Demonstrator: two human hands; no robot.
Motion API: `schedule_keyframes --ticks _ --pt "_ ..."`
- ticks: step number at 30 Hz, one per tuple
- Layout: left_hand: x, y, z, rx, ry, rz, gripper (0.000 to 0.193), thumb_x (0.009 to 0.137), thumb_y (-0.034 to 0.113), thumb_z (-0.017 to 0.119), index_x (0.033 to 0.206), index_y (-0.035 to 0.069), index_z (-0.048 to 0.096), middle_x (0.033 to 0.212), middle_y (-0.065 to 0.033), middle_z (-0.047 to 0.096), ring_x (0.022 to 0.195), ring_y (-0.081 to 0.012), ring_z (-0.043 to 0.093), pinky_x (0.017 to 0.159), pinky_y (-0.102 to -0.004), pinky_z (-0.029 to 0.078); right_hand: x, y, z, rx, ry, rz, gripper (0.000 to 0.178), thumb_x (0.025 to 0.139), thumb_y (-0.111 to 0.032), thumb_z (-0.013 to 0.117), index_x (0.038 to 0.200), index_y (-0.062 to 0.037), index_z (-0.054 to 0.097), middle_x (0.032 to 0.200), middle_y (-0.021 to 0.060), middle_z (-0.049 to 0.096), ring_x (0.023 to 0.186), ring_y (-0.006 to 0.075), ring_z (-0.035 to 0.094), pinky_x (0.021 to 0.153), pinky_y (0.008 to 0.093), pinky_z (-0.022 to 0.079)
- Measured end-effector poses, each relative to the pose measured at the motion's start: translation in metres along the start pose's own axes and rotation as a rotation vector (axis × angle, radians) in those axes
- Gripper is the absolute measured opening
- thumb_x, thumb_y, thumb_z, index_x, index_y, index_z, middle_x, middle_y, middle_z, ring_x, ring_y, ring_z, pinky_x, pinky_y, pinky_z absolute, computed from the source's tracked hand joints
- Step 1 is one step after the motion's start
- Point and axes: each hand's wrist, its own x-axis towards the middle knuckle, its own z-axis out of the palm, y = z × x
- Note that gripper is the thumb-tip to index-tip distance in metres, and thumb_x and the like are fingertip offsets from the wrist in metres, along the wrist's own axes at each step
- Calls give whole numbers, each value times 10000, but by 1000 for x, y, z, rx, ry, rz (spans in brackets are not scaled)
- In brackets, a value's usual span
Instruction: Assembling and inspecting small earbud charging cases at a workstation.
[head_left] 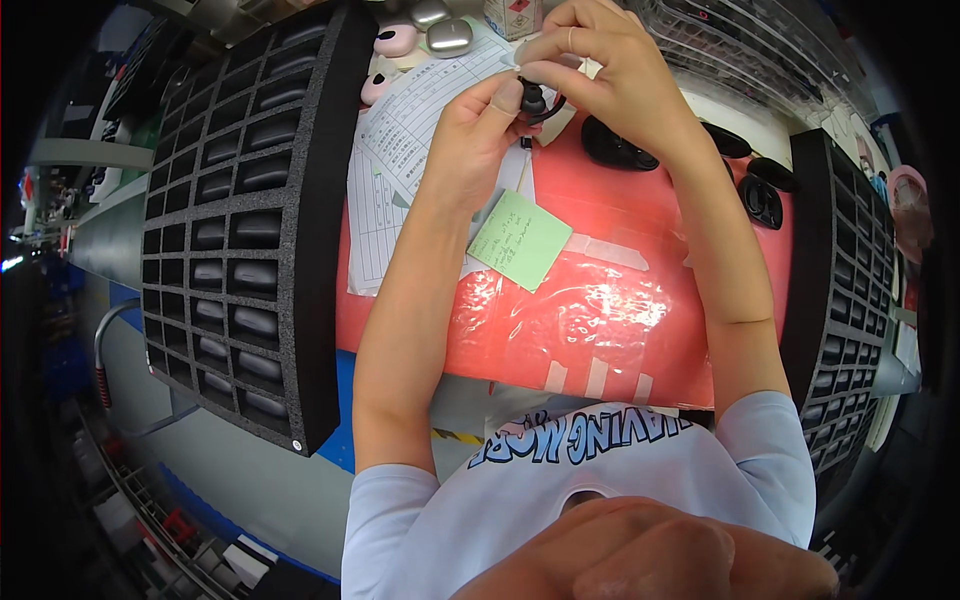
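fabric shirt (640, 470), left hand (482, 135) pinching curved earpiece (532, 98)

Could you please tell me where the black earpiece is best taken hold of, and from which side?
I would pinch the black earpiece by its rounded body, coming from the left, as the left hand does. Its thin hook curves out on the right and looks like a weaker hold, and the right hand is close above on that side.

- Your pale blue shirt (620, 485) bears big blue, black-edged lettering (578, 438).
- Your green sticky note (528, 242) carries small handwriting.
- Your white sheets (428, 108) show printed tables.
- A pale container (508, 20) displays red-edged diamond signs (519, 5).
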Motion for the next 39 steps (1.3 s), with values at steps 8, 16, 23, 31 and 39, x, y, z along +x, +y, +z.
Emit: schedule_keyframes --ticks 8,16,23,31,39 --pt "-1 8 11 -108 -39 4 408 957 355 551 1119 -12 619 879 -44 617 768 -147 547 735 -295 460 -4 13 -24 212 32 260 97 800 -81 689 872 -19 704 874 72 627 812 165 604 748 279 469" --pt "-2 9 12 -172 -54 -24 407 957 356 550 1104 -17 620 882 -47 616 772 -153 546 736 -303 458 -2 2 -28 414 18 443 102 811 -70 683 880 1 706 867 45 624 812 112 589 720 238 458" --pt "-2 7 12 -158 -64 -42 375 956 353 556 1043 -5 626 889 -49 620 781 -146 552 740 -289 462 -5 -3 -23 441 17 379 90 805 -70 692 864 -5 709 843 50 633 801 111 593 707 243 464" --pt "-2 1 7 -95 -106 -24 312 959 300 567 1010 -2 631 920 -40 631 802 -119 551 760 -280 464 -9 6 -9 122 -150 325 147 790 -127 681 893 -24 699 818 37 638 749 121 588 695 263 464" --pt "-4 3 4 -120 -128 -38 311 961 280 564 1044 -12 633 955 -48 648 877 -124 582 817 -279 465 -10 4 -7 293 -227 485 174 826 -153 652 911 -6 691 785 -1 652 692 52 558 649 213 457"
